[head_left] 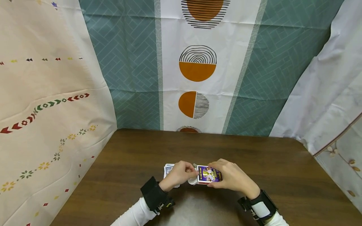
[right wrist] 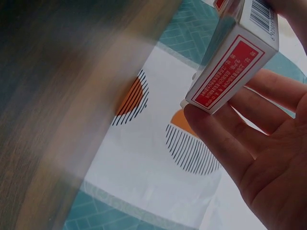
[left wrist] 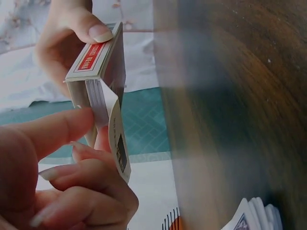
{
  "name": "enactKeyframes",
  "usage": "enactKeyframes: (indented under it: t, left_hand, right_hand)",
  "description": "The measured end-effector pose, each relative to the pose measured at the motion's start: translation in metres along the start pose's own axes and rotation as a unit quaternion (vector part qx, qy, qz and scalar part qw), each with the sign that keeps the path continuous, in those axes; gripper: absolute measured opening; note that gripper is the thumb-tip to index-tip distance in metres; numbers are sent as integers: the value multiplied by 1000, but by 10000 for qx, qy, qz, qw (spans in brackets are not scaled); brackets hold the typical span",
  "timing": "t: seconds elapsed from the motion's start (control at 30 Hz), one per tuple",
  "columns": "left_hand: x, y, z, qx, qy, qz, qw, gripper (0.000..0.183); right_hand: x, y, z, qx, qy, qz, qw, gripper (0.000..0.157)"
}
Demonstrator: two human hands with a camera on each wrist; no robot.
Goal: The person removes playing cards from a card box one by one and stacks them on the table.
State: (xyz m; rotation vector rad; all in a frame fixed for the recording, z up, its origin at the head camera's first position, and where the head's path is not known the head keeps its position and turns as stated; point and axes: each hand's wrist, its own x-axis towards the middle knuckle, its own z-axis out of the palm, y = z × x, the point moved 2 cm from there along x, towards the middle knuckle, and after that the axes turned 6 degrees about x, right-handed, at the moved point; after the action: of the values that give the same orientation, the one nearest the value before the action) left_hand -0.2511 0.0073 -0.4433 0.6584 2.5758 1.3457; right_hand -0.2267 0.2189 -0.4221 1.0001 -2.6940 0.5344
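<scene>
My right hand (head_left: 233, 177) holds a purple playing card box (head_left: 209, 174) by its sides, thumb on one edge and fingers on the other. Red label panels show on the box's narrow sides in both wrist views. At the box's open end, the flap (left wrist: 120, 143) hangs out and the white edges of playing cards (left wrist: 97, 100) show inside. The fingertips of my left hand (head_left: 179, 172) pinch at these edges, one fingertip partly hidden behind the flap. Beneath the left hand, a loose stack of cards (head_left: 168, 169) lies on the table, partly covered by it.
The brown wooden table (head_left: 158, 147) reaches back to a hanging cloth (head_left: 130, 62) with teal and white panels. Patterned pale cloths hang on the left (head_left: 51, 94) and the right (head_left: 319, 94). Black straps with small devices sit on both wrists.
</scene>
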Motion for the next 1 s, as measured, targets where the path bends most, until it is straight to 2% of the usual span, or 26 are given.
enactKeyframes:
  t: [0.27, 0.57, 0.77, 1.0]
  left_hand:
    - [0, -1, 0, -343, -338, -18, 9988, 20]
    - [1, -6, -4, -964, -813, -510, 9907, 20]
    - [0, -8, -13, -1244, -1044, -632, 9847, 21]
    - [-4, -8, -30, -1172, -1100, -594, 9852, 18]
  right_hand:
    - [1, -2, -3, 34, 20, -33, 10000, 57]
    - [-1, -3, -2, 88, -2, 1, 10000, 56]
    - [0, -2, -2, 109, 14, -8, 9999, 57]
    - [-1, 0, -3, 22, 65, 90, 9999, 58]
